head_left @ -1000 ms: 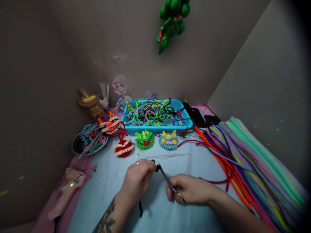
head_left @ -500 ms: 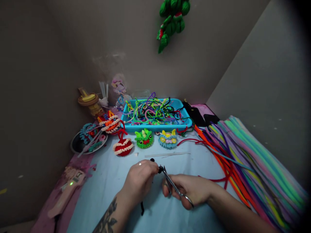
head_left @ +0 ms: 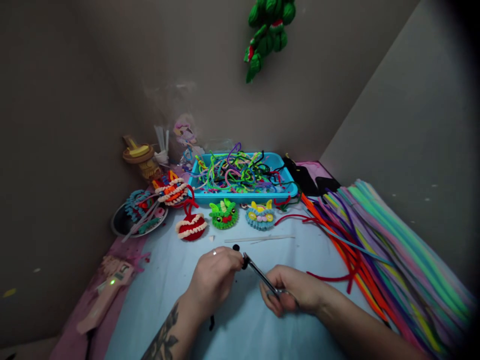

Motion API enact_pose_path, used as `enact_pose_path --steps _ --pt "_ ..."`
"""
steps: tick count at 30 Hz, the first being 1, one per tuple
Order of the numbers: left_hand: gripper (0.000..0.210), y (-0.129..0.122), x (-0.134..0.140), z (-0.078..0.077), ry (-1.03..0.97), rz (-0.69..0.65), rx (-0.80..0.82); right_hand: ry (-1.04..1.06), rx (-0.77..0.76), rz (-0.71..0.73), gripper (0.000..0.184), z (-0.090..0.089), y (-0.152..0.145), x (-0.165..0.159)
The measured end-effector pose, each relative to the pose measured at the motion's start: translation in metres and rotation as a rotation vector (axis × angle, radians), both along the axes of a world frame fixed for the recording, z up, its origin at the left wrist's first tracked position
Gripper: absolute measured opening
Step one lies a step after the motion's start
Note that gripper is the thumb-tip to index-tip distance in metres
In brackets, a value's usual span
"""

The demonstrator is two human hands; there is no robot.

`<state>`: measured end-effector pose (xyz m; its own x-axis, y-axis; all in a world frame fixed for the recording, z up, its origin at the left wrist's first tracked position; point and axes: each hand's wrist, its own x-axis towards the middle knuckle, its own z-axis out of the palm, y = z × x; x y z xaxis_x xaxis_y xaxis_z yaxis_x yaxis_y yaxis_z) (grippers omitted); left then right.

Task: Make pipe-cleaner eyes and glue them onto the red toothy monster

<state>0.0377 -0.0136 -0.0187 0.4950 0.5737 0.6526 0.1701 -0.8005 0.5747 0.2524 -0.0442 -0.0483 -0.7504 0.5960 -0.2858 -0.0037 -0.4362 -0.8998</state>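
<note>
In front of the bright blue rectangular plastic tray [head_left: 243,199], three fuzzy figures — a red-and-cream ball [head_left: 191,230], a green horned head [head_left: 224,217] and a pale-blue yellow-eared head [head_left: 260,221] — block our low approach; we could pass over them. The long bundle of multicoloured fuzzy stems [head_left: 405,265] bars us on the tray's right, the round silver metal bowl [head_left: 122,224] at its front left. Well before the tray, slim silver metal scissors [head_left: 262,275] bridge the gap between our left hand [head_left: 214,274] and right hand [head_left: 290,289].

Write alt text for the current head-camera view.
A person's left hand pinches a black fuzzy piece while the right hand holds scissors up to it, above a pale blue cloth. Beyond are fuzzy figures and a blue tray of tangled stems; coloured strands lie at right.
</note>
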Motion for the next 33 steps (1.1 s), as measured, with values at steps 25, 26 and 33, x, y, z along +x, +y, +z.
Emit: enact_pose_path --steps 25,26,33 --pt "0.02 -0.003 0.005 0.001 -0.027 -0.064 0.009 0.09 0.049 0.15 0.076 0.003 0.004 -0.002" --pt "0.02 -0.003 0.004 0.001 -0.03 -0.059 0.008 0.101 0.046 0.133 0.075 0.004 0.003 -0.003" --pt "0.02 -0.002 0.001 0.001 -0.027 -0.046 -0.01 0.038 0.034 0.022 0.067 0.0 -0.002 -0.006"
